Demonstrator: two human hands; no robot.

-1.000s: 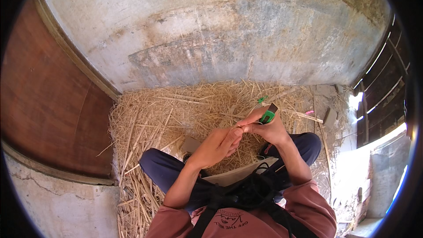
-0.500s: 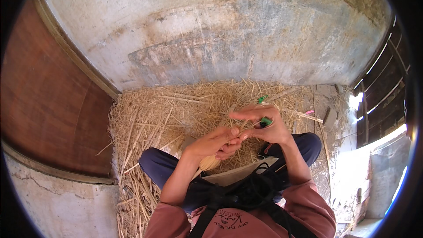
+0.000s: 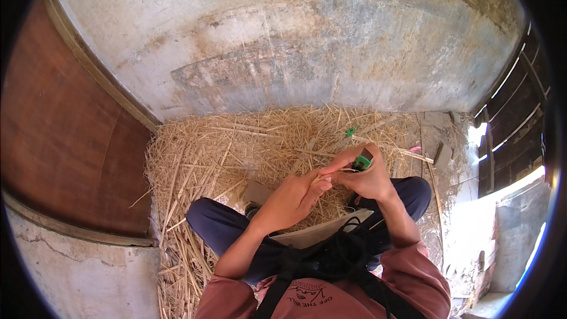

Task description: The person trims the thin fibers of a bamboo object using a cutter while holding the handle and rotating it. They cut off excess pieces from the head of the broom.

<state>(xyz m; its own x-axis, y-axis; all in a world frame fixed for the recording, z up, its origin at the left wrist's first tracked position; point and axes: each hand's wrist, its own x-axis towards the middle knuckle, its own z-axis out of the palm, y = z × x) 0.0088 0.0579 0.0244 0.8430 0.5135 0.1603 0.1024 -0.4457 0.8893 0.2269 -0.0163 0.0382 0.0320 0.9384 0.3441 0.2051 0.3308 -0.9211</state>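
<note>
Both of my hands meet above my crossed legs. My left hand [image 3: 289,201] is closed, its thumb and fingers pinching the end of a pale straw-coloured strip [image 3: 319,179]. Most of what it holds is hidden behind the fingers. Close against it, my right hand [image 3: 366,177] is curled, with its thumb and forefinger at the same strip. Tucked in the curl of the right hand is a small green and dark object [image 3: 362,161], whose kind I cannot make out.
Loose straw [image 3: 236,136] covers the floor around me. A bit of green string [image 3: 352,131] lies beyond my right hand. A brick-like block [image 3: 442,156] sits at the right. A concrete wall [image 3: 283,41] stands ahead, a brown wooden panel [image 3: 71,124] at left.
My left hand has turned over, hiding the pale bundle of strips that showed below it. My right forefinger has bent in from outstretched to the strip, and the green object shows more.
</note>
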